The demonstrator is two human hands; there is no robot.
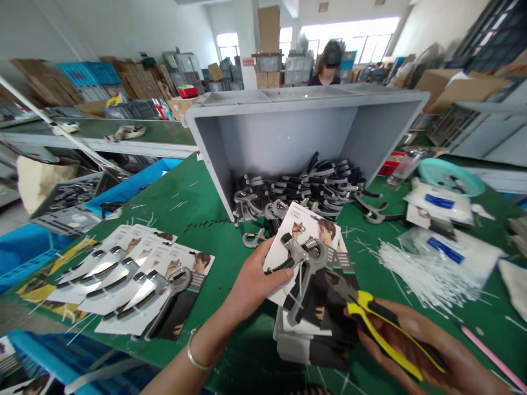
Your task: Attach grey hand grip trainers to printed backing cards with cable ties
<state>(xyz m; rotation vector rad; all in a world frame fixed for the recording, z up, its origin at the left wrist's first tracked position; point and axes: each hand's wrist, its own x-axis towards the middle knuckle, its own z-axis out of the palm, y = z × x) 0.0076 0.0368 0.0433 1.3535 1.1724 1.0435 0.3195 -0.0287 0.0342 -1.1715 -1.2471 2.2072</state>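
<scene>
My left hand (251, 285) grips a printed backing card (317, 258) with a grey hand gripper (302, 263) lying on it, thumb on the gripper's handle. It sits on top of a stack of similar cards (304, 340). My right hand (415, 345) is closed round yellow-and-black pliers (382, 323), whose jaws point at the card's lower right part. A row of finished cards with hand grippers (132, 280) lies fanned out to the left on the green table (177, 203).
A grey bin (288, 131) lies tipped on its side with a heap of loose hand grippers (304, 186) spilling out. White cable ties (415, 269) and plastic bags (444, 203) lie at the right. Another person (329, 66) sits behind the bin. Blue crates stand at the left.
</scene>
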